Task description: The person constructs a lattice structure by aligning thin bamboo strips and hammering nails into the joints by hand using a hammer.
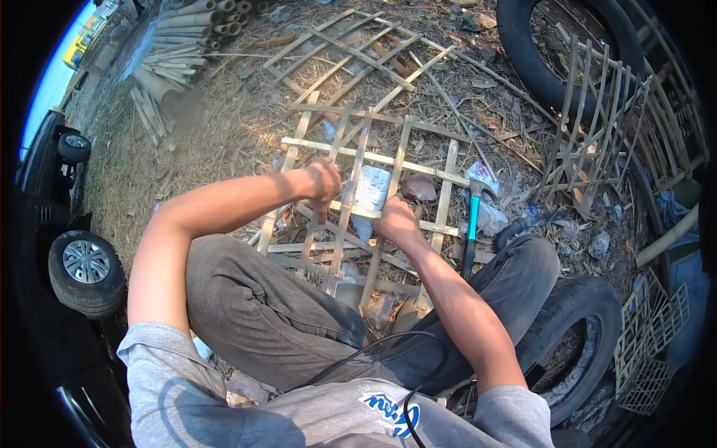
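Note:
A lattice of split bamboo slats (402, 159) lies across the ground in front of my crossed legs, its strips crossing over and under one another. My left hand (326, 184) is closed on a slat at the lattice's left side, fingers bent downward. Farther right and slightly nearer, my right hand (398, 221) is curled round a lengthwise slat where it meets a crosswise one; its fingertips are partly hidden. Between the hands, a pale speckled block (371, 189) shows under the strips. A hammer (472, 228) with a teal and black handle rests at the lattice's right edge, beside my right knee.
Another bamboo lattice (358, 56) lies beyond. Bamboo poles (202, 22) are stacked at far left. A tyre (515, 45) lies far right, another tyre (609, 306) by my right knee. More lattice panels (590, 123) stand right. A brown stone (420, 187) is near my right hand.

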A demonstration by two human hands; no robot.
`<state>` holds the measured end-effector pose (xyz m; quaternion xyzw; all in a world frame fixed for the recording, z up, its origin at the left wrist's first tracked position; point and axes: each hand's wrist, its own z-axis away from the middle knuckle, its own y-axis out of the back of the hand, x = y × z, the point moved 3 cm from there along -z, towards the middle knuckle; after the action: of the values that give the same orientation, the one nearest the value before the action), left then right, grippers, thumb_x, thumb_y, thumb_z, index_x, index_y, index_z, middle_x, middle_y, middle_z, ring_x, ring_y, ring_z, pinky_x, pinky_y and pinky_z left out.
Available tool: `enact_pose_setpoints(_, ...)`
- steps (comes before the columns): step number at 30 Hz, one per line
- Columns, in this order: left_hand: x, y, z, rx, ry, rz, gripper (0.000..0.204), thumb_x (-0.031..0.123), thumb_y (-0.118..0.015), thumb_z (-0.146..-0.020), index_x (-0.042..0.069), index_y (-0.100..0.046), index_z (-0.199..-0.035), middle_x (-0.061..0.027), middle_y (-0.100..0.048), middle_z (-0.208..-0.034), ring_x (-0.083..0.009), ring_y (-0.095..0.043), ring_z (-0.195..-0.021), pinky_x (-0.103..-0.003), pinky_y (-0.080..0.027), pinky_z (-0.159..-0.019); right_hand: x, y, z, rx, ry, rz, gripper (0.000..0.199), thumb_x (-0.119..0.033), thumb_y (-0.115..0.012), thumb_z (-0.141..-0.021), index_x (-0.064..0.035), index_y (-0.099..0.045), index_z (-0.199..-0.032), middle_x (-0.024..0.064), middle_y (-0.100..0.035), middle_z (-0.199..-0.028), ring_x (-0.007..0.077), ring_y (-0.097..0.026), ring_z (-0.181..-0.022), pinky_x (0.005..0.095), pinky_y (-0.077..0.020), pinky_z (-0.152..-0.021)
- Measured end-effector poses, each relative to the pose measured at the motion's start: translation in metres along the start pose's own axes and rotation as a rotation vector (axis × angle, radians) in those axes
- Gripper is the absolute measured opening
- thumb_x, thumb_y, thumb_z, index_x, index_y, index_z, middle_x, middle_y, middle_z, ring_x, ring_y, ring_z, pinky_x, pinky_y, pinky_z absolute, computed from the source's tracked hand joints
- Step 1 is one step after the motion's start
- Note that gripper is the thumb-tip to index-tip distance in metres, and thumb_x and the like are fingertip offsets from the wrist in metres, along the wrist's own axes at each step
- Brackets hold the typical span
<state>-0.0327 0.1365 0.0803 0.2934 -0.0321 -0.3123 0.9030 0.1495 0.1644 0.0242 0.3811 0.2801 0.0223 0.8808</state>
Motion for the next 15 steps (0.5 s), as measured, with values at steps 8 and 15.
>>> enact_pose_setpoints(8,-0.004,0.0,0.006,0.132,0.03,0.075,0.068,0.074,-0.074,-0.068,0.009,-0.076,-0.088,-0.0097,-0.074,-0.093,-0.0254,-0.069,-0.095,-0.047,-0.04,-0.105,-0.007,0.007,0.001,0.013,0.0,-0.02,0.053,-0.014,-0.072,-0.072,0.0058,-0.056,-0.118,0.0232,-0.071,-0.11,0.037,-0.065,-0.114,0.05,-0.0345,-0.108)
enact_pose_setpoints(15,-0.009,-0.006,0.014,0.101,0.03,0.328,0.057,0.065,-0.07,-0.081,0.01,-0.076,-0.092,-0.012,-0.073,-0.094,-0.029,-0.069,-0.1,-0.051,-0.029,-0.117,-0.011,0.01,0.007,0.037,-0.005,0.014,0.05,-0.013,-0.07,-0.073,0.0043,-0.055,-0.118,0.0222,-0.07,-0.113,0.034,-0.062,-0.12,0.0476,-0.032,-0.109)
